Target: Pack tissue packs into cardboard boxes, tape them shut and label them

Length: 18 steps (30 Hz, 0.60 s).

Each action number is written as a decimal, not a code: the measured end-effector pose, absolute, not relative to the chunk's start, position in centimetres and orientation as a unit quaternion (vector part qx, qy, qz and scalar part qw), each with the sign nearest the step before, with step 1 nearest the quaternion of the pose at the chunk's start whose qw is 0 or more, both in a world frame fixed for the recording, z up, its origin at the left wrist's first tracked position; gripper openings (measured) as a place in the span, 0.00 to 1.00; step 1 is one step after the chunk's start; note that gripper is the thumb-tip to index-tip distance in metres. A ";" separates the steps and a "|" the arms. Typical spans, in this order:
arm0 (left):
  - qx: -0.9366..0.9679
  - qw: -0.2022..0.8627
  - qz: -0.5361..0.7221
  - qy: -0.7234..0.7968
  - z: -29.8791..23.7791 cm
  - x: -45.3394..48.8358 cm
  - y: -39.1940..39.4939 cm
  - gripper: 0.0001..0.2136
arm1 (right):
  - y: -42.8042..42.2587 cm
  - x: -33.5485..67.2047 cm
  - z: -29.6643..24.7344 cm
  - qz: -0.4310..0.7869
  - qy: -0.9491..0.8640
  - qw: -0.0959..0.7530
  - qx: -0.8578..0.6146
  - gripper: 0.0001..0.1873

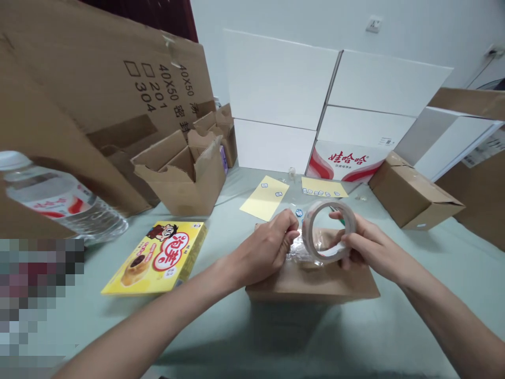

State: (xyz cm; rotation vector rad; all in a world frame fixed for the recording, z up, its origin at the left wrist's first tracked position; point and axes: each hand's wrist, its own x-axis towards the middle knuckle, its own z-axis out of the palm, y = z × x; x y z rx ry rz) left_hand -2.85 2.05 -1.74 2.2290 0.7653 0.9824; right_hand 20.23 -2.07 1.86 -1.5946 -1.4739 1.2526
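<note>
A closed brown cardboard box (315,287) lies on the table in front of me. Over its top, my right hand (361,242) grips a roll of clear packing tape (308,231) by its right side, with the roll standing on edge. Fingers curled in a pinch, my left hand (272,245) is just left of the roll. A shiny strip of clear tape (295,251) stretches between that pinch and the roll, close above the box top. Behind the roll, something with a green part (342,222) is mostly hidden.
Left are a yellow snack box (158,258), a water bottle (67,197) and an open carton (185,184). Yellow sheets (265,199) with small stickers lie beyond the box. A brown box (418,195) stands right. White cartons (276,79) line the back.
</note>
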 end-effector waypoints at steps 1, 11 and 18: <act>0.829 0.294 0.375 0.294 -1.7 -2.8 2.0 0.07 | -2.0 20.1 1.4 0.475 -0.553 0.333 -0.598 0.25; 0.687 0.573 0.346 0.284 -0.1 -3.1 1.7 0.08 | -2.5 20.1 -1.1 0.459 -0.527 0.471 -0.538 0.23; 0.641 0.654 0.294 0.273 0.6 -3.3 1.6 0.10 | -2.7 20.6 -1.5 0.457 -0.558 0.470 -0.509 0.20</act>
